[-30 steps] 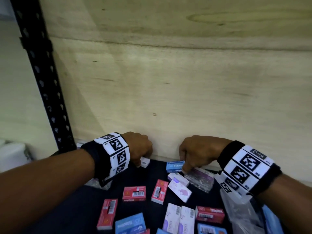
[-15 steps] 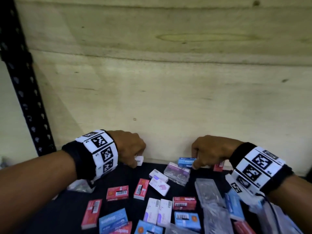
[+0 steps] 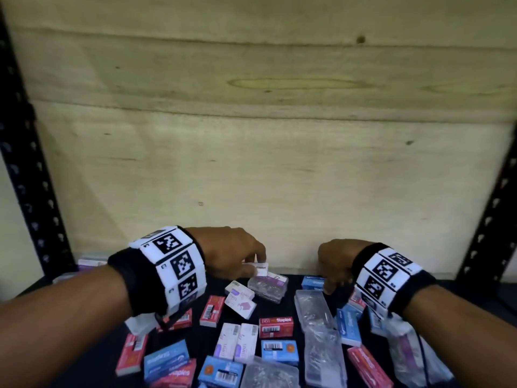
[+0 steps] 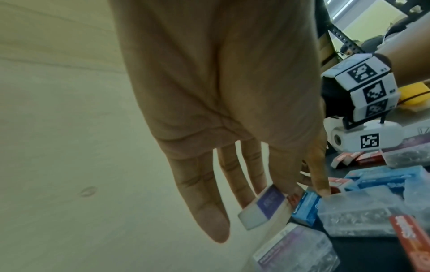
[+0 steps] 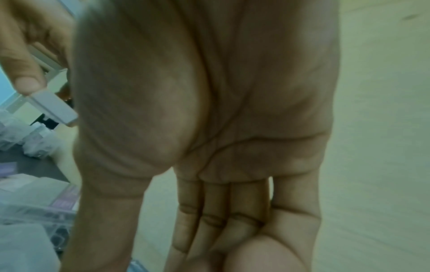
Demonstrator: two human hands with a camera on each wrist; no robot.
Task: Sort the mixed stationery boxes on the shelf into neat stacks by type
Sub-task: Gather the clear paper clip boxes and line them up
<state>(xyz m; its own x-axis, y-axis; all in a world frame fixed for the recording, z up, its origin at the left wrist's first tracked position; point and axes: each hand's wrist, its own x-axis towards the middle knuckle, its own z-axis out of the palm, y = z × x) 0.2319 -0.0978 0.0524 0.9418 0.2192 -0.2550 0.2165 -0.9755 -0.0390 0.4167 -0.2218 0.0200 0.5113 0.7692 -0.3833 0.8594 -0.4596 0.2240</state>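
White-purple box [image 3: 260, 268] pinched in left hand [image 3: 226, 254] grip, long axis tilted, right hand [image 3: 334, 264] fingers straight, empty.

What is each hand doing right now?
Left hand: pinching a small white and purple box.
Right hand: fingers bent down at the blue box; grip cannot be told.

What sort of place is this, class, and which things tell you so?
Probably a storeroom shelf on a metal rack: a black perforated upright, a plywood back panel, and mixed staple boxes on the dark shelf surface.
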